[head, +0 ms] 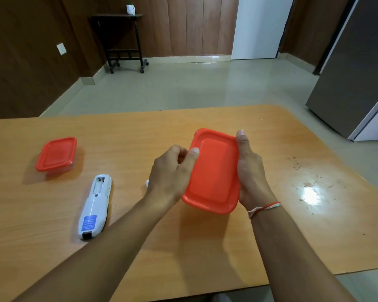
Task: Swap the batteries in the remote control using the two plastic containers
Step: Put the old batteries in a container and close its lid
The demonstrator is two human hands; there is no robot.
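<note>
A rectangular plastic container with a red lid is held above the middle of the table, lid towards me. My left hand grips its left edge, thumb on the lid rim. My right hand clasps its right side, thumb along the edge. A white remote control lies face down at the left, its battery compartment uncovered at the far end. A second, smaller container with a red lid stands closed at the far left. A small white piece peeks out behind my left wrist.
The wooden table has rounded far corners and some dark crumbs on its right side. Beyond it are a tiled floor, a dark side table on wheels and a grey refrigerator at the right.
</note>
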